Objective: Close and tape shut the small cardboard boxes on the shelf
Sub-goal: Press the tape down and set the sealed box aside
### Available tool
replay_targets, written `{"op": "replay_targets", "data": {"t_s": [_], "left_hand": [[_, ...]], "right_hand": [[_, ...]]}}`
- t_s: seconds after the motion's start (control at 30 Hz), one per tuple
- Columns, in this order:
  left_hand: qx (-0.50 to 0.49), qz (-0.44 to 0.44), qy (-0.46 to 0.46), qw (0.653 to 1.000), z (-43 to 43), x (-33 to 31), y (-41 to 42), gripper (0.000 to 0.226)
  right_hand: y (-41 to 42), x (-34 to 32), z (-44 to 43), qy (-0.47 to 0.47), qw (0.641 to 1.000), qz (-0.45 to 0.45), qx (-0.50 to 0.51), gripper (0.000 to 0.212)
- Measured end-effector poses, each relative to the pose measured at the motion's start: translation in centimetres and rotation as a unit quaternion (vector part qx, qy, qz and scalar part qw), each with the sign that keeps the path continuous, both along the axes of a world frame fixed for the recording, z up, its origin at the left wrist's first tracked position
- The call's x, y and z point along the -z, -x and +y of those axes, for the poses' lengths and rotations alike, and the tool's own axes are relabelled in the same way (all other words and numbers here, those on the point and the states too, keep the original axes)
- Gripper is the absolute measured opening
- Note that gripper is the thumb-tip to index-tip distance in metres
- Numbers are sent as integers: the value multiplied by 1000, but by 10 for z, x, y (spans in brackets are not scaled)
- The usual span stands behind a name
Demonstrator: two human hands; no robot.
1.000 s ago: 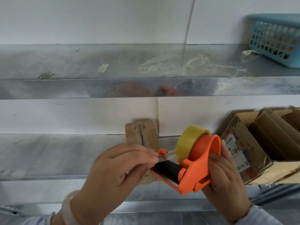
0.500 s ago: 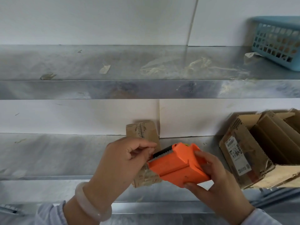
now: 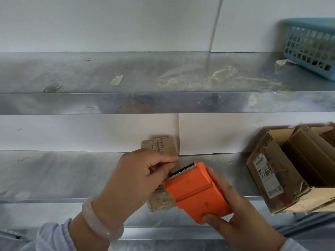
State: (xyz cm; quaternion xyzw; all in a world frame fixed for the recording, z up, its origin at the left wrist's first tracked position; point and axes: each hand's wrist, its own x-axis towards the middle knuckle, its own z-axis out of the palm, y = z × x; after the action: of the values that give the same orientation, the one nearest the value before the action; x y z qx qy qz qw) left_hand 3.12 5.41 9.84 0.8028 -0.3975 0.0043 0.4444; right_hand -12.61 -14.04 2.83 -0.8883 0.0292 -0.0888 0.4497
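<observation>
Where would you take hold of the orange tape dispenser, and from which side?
Grip the tape dispenser by its smooth orange body, at the end away from the serrated blade, coming from the near right, as the right hand does. The flat sides give fingers purchase; the toothed edge sits at the far-left end, so avoid that end.

Storeroom, metal shelving (image 3: pixel 163 104), cardboard boxes (image 3: pixel 290 169)
</observation>
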Motion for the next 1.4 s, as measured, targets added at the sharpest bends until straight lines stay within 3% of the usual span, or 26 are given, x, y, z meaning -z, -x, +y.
{"op": "replay_targets", "data": {"t_s": [0.2,0.37,0.57,0.9,1.07,1.17,1.27,1.4], "left_hand": [[-2,-13,-22,1000,-6,-7,-15,38],[2,-65,-24,998,-7,-7,-13,28],[8,-49,-10,999,-6,-7,-10,34],[-3,-3,-26,1000,-20,-13,-24,41],[-8,-16,-68,998,-22,-18,-29,28],[18,-9,-45,999,-19,-20,-28,33],[49,-16,-11,999,-16,-19,-24,36],[82,-94,24,992,-13,-23,-19,24]], "right_hand": [[-5,-12,2,-111,994,-9,-4,86],[-5,-16,2,-84,996,-10,22,89],[-3,-8,4,-19,999,-3,34,93],[-8,-13,6,-185,982,-9,33,87],[-9,-17,4,-137,990,-33,26,89],[-7,-17,2,-104,994,-24,27,86],[-7,-11,0,6,998,-43,47,87],[-10,3,0,150,972,-157,92,83]]}}
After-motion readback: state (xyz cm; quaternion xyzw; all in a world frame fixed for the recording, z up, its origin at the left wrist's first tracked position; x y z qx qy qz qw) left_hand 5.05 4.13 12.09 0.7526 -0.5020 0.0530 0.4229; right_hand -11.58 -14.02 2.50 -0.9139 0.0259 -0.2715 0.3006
